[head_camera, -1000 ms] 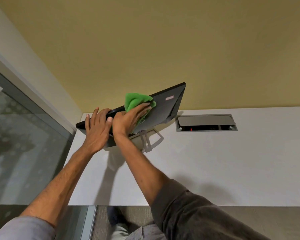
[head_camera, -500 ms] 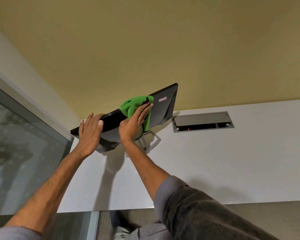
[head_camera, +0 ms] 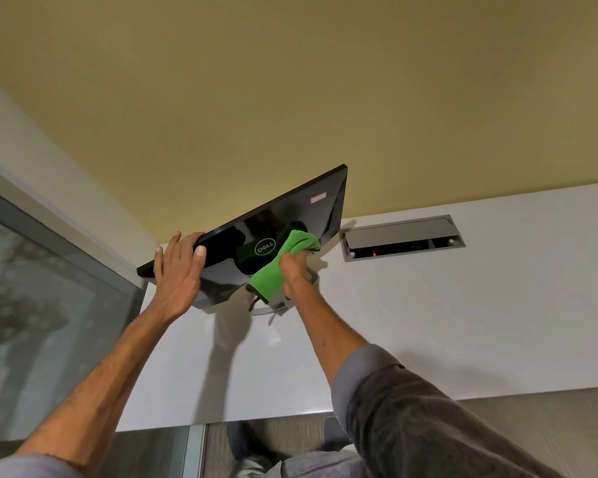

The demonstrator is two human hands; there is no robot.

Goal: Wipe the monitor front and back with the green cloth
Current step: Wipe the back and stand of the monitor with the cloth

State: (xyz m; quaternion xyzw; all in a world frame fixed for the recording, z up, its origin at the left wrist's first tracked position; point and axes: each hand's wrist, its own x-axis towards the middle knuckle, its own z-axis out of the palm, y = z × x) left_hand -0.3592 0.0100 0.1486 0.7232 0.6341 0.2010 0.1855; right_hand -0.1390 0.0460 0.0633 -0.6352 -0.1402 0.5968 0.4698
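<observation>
Bracing the tilted Dell monitor (head_camera: 290, 208) with the left grip (head_camera: 178, 270) flat, fingers (head_camera: 173, 242) straight over its top edge, looks meant to stop it tipping while the right grip (head_camera: 292, 270), just beside, bunches the green cloth (head_camera: 271, 276) against its glossy back.

monitor (head_camera: 290, 215): glossy black back, with a green reflection near the middle
logo (head_camera: 265, 248): silver-white ring and letters on the black
sticker (head_camera: 318, 197): pale pink with a white centre, at the monitor's far right corner
cloth (head_camera: 273, 274): bright green, plain, with a dark edge at its near end
stand (head_camera: 273, 307): silver-grey
desk (head_camera: 463, 322): plain white, with grey shadows under the monitor
wall (head_camera: 290, 81): flat mustard yellow
cable box (head_camera: 401, 232): grey lid and frame, dark inside
light (head_camera: 374, 252): small red glow in the cable box
glass panel (head_camera: 32, 305): grey-green on the left, with a pale dotted pattern, in a grey frame
sleeve (head_camera: 411, 408): dark mottled grey with a lighter grey cuff
floor (head_camera: 532, 426): grey-brown with fine stripes
</observation>
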